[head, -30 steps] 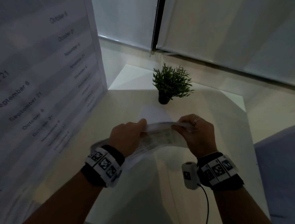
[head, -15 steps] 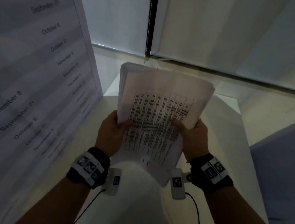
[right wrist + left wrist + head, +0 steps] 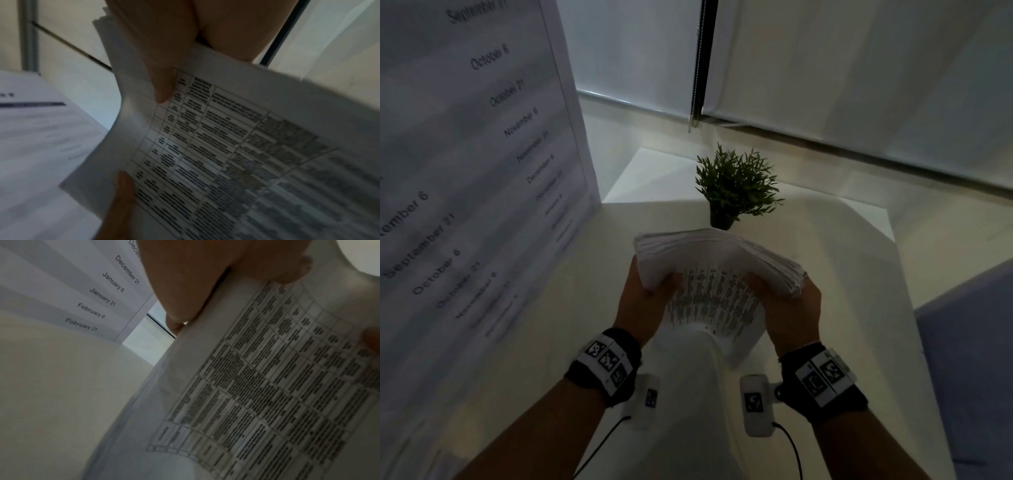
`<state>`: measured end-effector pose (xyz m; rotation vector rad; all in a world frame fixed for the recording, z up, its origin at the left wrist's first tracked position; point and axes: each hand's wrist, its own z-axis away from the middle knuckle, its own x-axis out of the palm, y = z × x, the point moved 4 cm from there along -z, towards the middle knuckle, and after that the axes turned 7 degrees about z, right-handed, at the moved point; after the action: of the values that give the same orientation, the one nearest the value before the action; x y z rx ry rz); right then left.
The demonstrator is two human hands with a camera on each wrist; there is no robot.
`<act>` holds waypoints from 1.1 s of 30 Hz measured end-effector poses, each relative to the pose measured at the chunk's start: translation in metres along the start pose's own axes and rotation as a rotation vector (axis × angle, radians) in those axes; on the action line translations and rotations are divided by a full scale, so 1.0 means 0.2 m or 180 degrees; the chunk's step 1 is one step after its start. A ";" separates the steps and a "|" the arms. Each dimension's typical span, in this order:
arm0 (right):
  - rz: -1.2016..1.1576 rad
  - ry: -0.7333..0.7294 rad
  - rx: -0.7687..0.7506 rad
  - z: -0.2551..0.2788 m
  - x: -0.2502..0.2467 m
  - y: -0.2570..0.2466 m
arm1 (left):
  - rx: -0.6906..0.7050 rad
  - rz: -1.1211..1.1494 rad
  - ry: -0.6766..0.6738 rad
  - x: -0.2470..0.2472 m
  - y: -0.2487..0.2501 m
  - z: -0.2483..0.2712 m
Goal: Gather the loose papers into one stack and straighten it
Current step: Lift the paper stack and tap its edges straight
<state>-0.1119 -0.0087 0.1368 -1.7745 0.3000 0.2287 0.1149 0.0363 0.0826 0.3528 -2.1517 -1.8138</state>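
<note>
A thick stack of white papers (image 3: 717, 274), its near sheet printed with a table, stands on its lower edge on the white table (image 3: 842, 308), bowed toward me. My left hand (image 3: 645, 301) grips the stack's left side, thumb on the printed face. My right hand (image 3: 789, 308) grips its right side the same way. The left wrist view shows the printed sheet (image 3: 267, 386) under my left thumb (image 3: 273, 261). In the right wrist view my right thumb (image 3: 160, 68) presses the printed page (image 3: 226, 146). The upper sheet edges look uneven.
A small green potted plant (image 3: 734, 188) stands on the table just behind the stack. A tall printed board with dates (image 3: 465, 171) rises along the left. Window blinds (image 3: 859, 68) hang behind, and a grey-blue seat (image 3: 969, 359) sits to the right.
Half a second ago the stack was raised upright in front of the plant. It has come down onto the table, and the plant shows again.
</note>
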 end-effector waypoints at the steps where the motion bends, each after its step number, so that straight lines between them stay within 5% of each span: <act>1: -0.0139 0.0024 0.0030 0.00 -0.01 -0.01 | 0.0063 0.0042 0.0002 0.00 0.03 0.00; 10: -0.0512 0.0866 -0.0305 -0.01 -0.07 -0.09 | 0.0982 0.0074 0.0726 0.02 0.33 -0.02; 16: -0.1104 0.0250 -0.0212 -0.01 -0.07 -0.05 | 0.0591 0.0614 0.0090 0.00 0.26 -0.06; 21: -0.0600 -0.0086 -0.0207 0.03 -0.07 -0.02 | 0.0343 0.0447 -0.0575 0.03 0.26 -0.04; 33: -0.1058 0.0383 0.0120 0.06 -0.05 0.03 | 0.0134 0.0304 -0.0277 0.01 0.15 -0.07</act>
<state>-0.1227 0.0016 0.1318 -1.7737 0.0907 -0.1208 0.1196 0.0274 0.1150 0.1800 -2.2274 -1.7641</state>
